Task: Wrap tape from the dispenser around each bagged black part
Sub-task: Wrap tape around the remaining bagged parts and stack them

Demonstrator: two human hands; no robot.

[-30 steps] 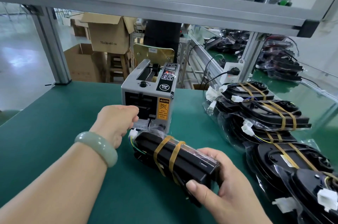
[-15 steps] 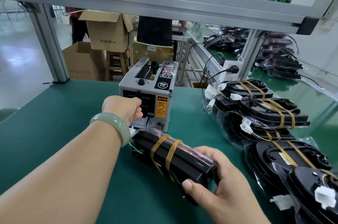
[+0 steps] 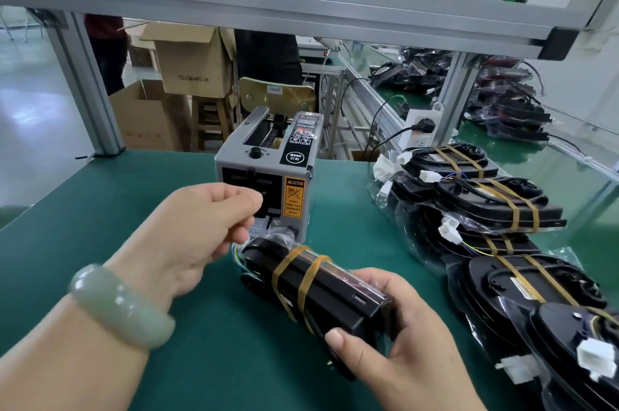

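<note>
A grey tape dispenser [image 3: 294, 156] stands on the green table [image 3: 100, 209]. Right in front of it lies a bagged black part [image 3: 335, 293] with two amber tape bands around its middle. My right hand [image 3: 402, 337] grips the near end of this part, thumb on its end face. My left hand [image 3: 197, 229] is at the dispenser's outlet, its thumb and curled fingers pinching a pale strip of tape [image 3: 258, 230] that hangs just above the part's far end.
A pile of several bagged black parts [image 3: 495, 206], each banded with amber tape, lies along the right side. A power strip [image 3: 420, 129] sits behind it. An aluminium frame rail [image 3: 301, 8] crosses overhead. Cardboard boxes [image 3: 194, 62] and people stand beyond the table.
My left hand has turned at the outlet and drawn slightly back toward me with the tape strip. The right hand keeps its hold on the part.
</note>
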